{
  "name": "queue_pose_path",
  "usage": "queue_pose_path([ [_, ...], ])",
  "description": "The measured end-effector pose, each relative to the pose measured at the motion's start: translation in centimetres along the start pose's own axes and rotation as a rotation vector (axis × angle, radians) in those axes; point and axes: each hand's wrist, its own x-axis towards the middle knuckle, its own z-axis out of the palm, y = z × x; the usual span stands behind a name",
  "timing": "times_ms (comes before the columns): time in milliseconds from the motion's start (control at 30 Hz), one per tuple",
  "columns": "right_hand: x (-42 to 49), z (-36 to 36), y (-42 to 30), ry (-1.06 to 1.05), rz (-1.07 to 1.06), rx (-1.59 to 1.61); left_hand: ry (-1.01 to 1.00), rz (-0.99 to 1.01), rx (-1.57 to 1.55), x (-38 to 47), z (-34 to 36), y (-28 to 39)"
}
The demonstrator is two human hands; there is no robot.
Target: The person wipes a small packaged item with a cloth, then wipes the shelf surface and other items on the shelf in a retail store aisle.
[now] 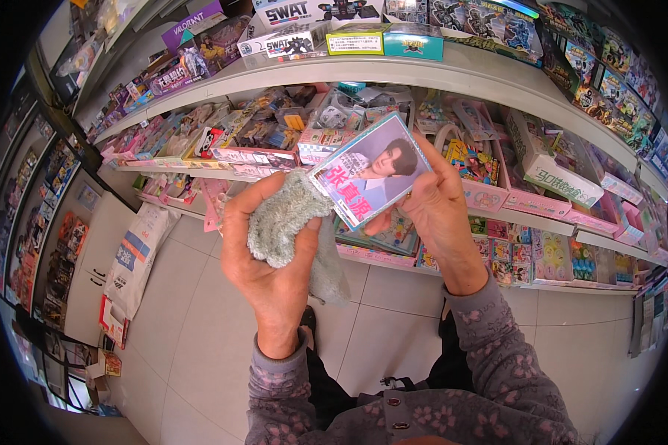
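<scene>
A pale green fluffy cloth (289,217) is bunched in my left hand (267,267), with its lower end hanging free. My right hand (437,206) grips a small flat box or card pack (373,169) by its right edge. The pack is tilted, bears a portrait and pink writing, and has a teal border. Its lower left corner is beside the cloth; whether the two touch I cannot tell. Both hands are held in front of stocked shelves, over the floor. The fingers behind the pack are partly hidden.
Ahead, a curved-looking upper shelf edge (289,72) bears toy boxes. Lower shelves hold pink display trays (481,197) of small goods. On the left, a white plastic sack (139,261) leans by a cabinet (97,267). Grey floor tiles (217,334) lie below.
</scene>
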Motion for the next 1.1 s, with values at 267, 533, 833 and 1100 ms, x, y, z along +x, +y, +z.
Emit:
queue_pose_path([
  [267, 0.1, 0.0, -0.4, -0.031, 0.025, 0.017, 0.011, -0.021, 0.036, 0.1, 0.2, -0.2],
  [533, 0.2, 0.8, -1.1, 0.024, 0.079, 0.028, 0.014, -0.004, 0.049, 0.1, 0.2, -0.3],
  [833, 0.2, 0.4, -1.4, 0.027, 0.098, -0.010, 0.007, 0.028, 0.063, 0.1, 0.3, -0.1],
  [1100, 0.2, 0.2, -1.1, -0.008, 0.054, -0.012, 0.019, 0.026, 0.064, 0.0, 0.3, 0.0],
])
